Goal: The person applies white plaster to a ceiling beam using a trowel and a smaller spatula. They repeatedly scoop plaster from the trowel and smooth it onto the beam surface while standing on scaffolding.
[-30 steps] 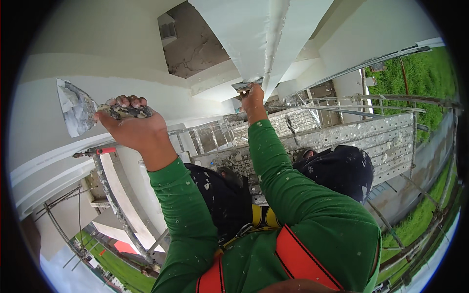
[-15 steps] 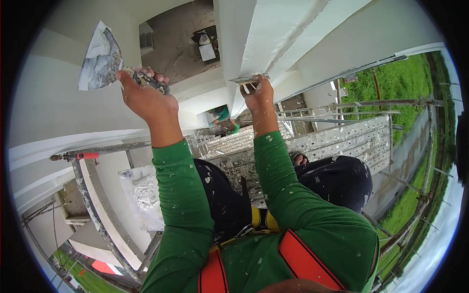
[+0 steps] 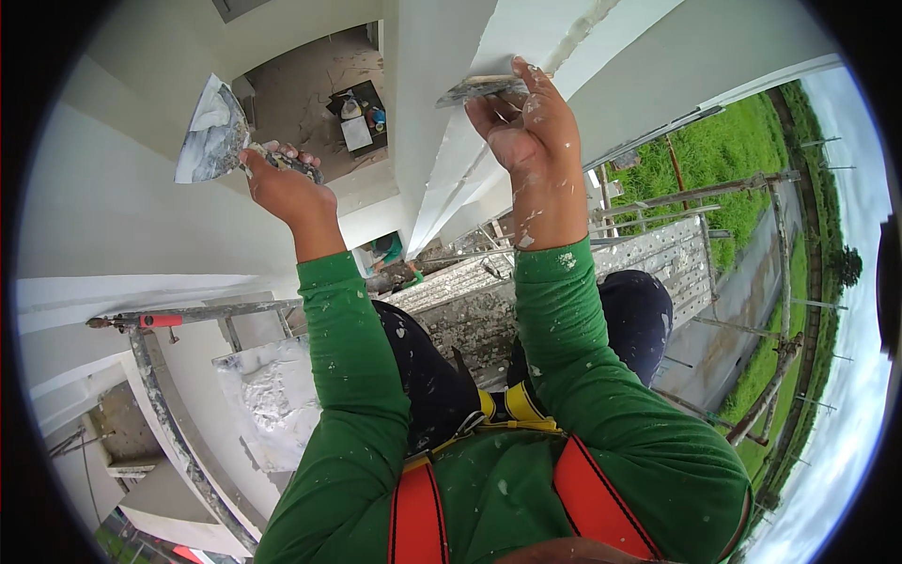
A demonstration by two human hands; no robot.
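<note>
My left hand (image 3: 293, 199) is wrapped round the crusted handle of a wide putty knife (image 3: 210, 139). White filler coats the upper part of its blade, which stands free of the wall beside it. My right hand (image 3: 536, 132) grips a flat scraper blade (image 3: 481, 89) between thumb and fingers. The blade lies across the white corner strip (image 3: 449, 171) of the wall and appears to touch it. White specks cover both my hands and green sleeves.
A filler-covered board (image 3: 272, 402) lies to my left near a scaffold pipe (image 3: 193, 442). Perforated scaffold planks (image 3: 648, 268) stretch below me. Another person in green (image 3: 385, 252) works lower down. Through a wall opening, a dark tray (image 3: 360, 117) with items sits on the floor.
My right hand has moved up and to the right along the white corner with its scraper. The left hand with the putty knife sits slightly lower and further right. The whole view has shifted.
</note>
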